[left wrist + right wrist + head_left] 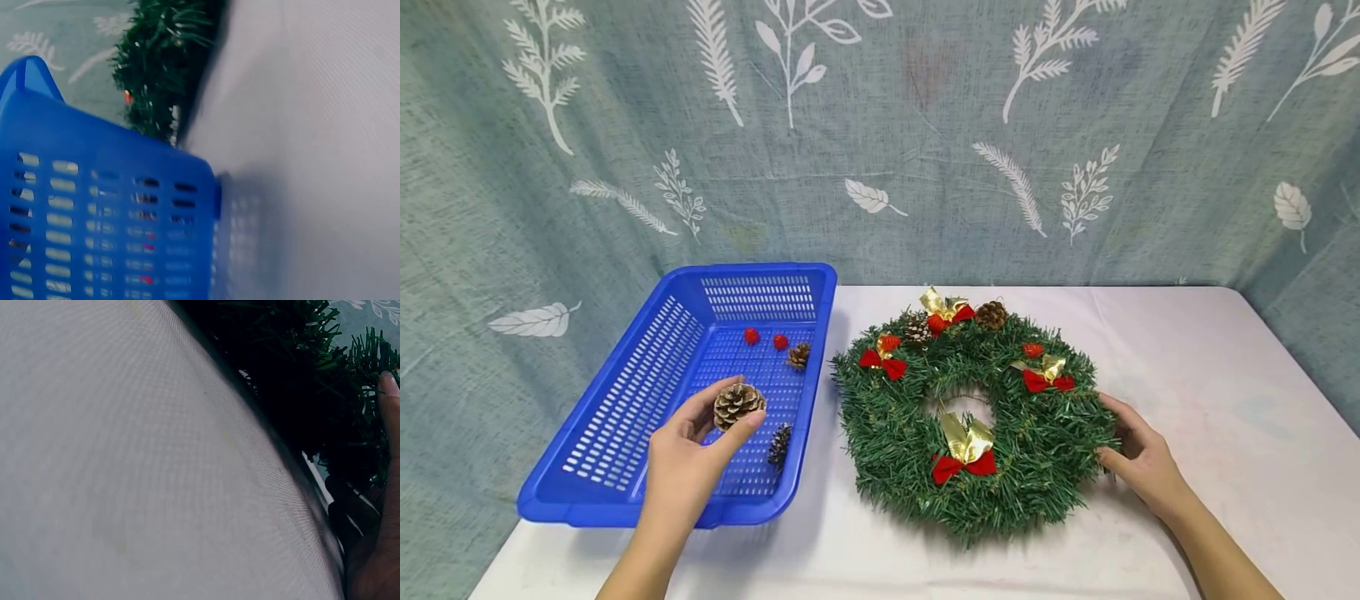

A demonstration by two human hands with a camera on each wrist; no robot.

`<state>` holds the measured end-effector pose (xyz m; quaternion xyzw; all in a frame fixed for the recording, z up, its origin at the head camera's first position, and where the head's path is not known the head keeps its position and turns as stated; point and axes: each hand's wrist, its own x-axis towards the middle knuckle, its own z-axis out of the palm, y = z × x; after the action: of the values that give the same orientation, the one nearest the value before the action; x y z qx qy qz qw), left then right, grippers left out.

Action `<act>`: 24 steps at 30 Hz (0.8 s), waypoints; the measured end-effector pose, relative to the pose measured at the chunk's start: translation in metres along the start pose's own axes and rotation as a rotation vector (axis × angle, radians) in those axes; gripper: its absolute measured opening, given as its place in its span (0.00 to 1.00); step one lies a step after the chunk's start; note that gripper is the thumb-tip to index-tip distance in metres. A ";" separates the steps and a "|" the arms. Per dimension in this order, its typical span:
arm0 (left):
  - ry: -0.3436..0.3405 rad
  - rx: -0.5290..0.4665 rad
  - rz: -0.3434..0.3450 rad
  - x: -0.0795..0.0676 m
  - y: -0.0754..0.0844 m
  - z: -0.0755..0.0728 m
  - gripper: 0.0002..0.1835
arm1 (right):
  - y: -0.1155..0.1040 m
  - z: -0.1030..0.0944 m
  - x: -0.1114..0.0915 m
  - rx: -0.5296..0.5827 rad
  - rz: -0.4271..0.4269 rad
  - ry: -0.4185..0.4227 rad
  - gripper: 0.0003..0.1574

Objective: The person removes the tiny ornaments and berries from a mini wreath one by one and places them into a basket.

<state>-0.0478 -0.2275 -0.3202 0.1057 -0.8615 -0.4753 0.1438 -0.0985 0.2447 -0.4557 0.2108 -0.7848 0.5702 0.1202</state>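
My left hand [688,454] holds a brown pine cone [739,406] with pale-tipped scales between thumb and fingers, over the near part of a blue plastic basket [808,400]. A green wreath [1037,450] of artificial pine lies on the white table to the basket's right. It bears red-and-gold bows [966,458], red berries and pine cones [991,315] around its upper half. At its right edge my right hand [1142,458] grips the greenery, thumb toward the front. In the right wrist view the thumb [390,400] lies against the needles. The left wrist view shows the basket's perforated side, without the hand.
Inside the basket are two red berries [752,336], a small brown pine cone [799,357] and a darker pine cone [779,447] by the right wall. A grey-green curtain [925,217] with white leaf prints hangs behind the white-covered table [1240,375].
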 end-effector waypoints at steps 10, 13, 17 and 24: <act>-0.205 0.098 0.001 0.008 -0.020 -0.019 0.30 | 0.001 0.001 -0.001 -0.016 0.000 -0.002 0.45; -0.288 0.078 0.005 0.014 -0.024 -0.023 0.31 | 0.001 0.001 0.000 -0.017 0.002 -0.002 0.45; -0.385 0.064 0.004 0.023 -0.029 -0.027 0.31 | 0.001 -0.001 -0.001 -0.021 0.014 -0.006 0.45; -0.456 0.115 0.032 0.035 -0.036 -0.028 0.30 | 0.000 0.000 0.000 0.000 0.012 -0.009 0.45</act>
<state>-0.0689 -0.2799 -0.3312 -0.0098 -0.8990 -0.4345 -0.0532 -0.0982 0.2447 -0.4561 0.2089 -0.7867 0.5698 0.1132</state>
